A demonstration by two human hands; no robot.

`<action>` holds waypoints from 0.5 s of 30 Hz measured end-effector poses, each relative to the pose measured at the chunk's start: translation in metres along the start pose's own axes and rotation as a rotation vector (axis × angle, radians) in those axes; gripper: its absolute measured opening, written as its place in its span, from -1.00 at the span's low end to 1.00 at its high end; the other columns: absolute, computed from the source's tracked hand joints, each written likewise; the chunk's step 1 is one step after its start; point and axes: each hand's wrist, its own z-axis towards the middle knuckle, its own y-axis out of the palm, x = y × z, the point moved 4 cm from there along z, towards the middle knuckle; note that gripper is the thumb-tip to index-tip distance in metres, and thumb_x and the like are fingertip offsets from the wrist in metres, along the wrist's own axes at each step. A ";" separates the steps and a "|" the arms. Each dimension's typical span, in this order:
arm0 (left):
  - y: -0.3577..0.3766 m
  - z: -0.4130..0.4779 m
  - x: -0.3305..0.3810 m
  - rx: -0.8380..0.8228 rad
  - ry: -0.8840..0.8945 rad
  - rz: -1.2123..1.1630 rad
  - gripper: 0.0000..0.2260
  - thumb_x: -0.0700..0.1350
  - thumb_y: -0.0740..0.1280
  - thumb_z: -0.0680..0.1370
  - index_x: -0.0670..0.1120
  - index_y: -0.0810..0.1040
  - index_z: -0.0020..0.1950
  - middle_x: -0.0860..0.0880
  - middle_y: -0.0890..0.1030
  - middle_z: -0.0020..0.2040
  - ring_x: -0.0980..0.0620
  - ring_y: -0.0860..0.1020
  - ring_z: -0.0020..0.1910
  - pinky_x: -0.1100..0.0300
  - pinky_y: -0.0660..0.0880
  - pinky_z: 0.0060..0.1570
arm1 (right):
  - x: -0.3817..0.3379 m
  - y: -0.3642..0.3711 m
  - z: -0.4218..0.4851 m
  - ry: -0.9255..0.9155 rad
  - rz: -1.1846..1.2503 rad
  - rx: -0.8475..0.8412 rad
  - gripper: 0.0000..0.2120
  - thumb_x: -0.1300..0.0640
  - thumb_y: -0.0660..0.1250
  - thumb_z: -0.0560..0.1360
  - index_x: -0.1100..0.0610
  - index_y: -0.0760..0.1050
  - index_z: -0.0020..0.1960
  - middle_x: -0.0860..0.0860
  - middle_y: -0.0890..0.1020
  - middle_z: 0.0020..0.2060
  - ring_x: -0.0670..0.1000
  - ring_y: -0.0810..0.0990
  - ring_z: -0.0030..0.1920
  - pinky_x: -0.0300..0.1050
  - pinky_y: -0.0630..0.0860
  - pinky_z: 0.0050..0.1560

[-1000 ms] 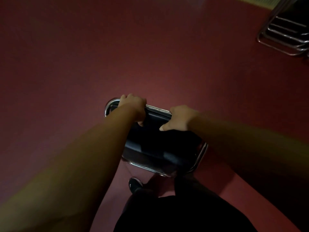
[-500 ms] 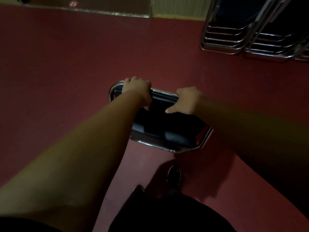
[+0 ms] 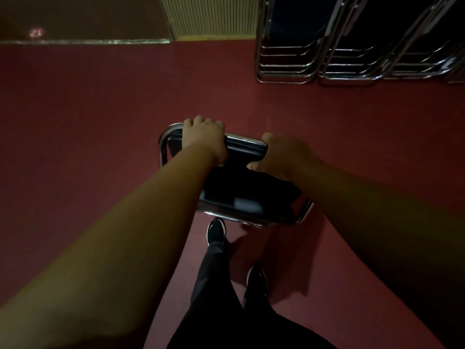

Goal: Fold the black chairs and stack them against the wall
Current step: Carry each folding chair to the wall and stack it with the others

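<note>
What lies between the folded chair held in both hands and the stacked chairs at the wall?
Only bare red floor, per the head view, separates the folded chair from the stacked chairs.

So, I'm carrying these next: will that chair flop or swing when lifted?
Probably stiff: the chair has a chrome tube frame. Likely bulky, since the left hand and right hand both grip its top edge. Smooth tubing could slip.

Both bare arms reach forward and down, nearly straight. The left hand (image 3: 204, 141) curls over the top edge of the folded chair (image 3: 245, 147), knuckles up. The right hand (image 3: 283, 154) grips the same edge near it, thumb pointing toward the left hand.
</note>
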 end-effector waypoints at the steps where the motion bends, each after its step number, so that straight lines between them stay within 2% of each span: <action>1: -0.002 0.011 -0.009 -0.005 0.004 -0.008 -0.33 0.13 0.59 0.34 -0.02 0.49 0.38 -0.10 0.55 0.33 -0.19 0.43 0.38 -0.15 0.30 0.42 | -0.006 -0.003 0.011 0.002 -0.002 0.006 -0.32 -0.50 0.42 0.24 -0.12 0.44 0.19 0.00 0.65 0.16 0.15 0.63 0.14 0.09 0.58 0.14; 7: -0.011 0.070 -0.044 -0.028 0.026 -0.053 -0.32 0.18 0.61 0.30 -0.01 0.51 0.33 -0.09 0.58 0.30 -0.18 0.45 0.34 -0.15 0.32 0.34 | -0.026 -0.031 0.081 0.002 0.039 -0.039 -0.26 -0.50 0.41 0.13 -0.28 0.54 0.27 -0.08 0.70 0.15 0.06 0.68 0.07 0.04 0.62 0.13; 10: -0.013 0.099 -0.049 -0.035 0.011 -0.083 -0.35 0.17 0.61 0.29 0.01 0.52 0.31 -0.07 0.59 0.28 -0.17 0.45 0.34 -0.15 0.32 0.33 | -0.026 -0.046 0.108 0.026 0.026 -0.080 -0.37 -0.43 0.46 0.21 -0.28 0.56 0.24 -0.11 0.69 0.09 0.03 0.65 0.01 0.02 0.61 0.06; 15: -0.022 0.140 -0.059 -0.120 -0.003 -0.080 -0.31 0.18 0.65 0.27 0.02 0.52 0.32 -0.07 0.60 0.28 -0.17 0.45 0.36 -0.15 0.33 0.32 | -0.031 -0.057 0.141 0.048 -0.020 -0.077 -0.36 -0.49 0.44 0.19 -0.25 0.56 0.19 -0.08 0.68 0.10 0.07 0.66 0.03 0.01 0.60 0.04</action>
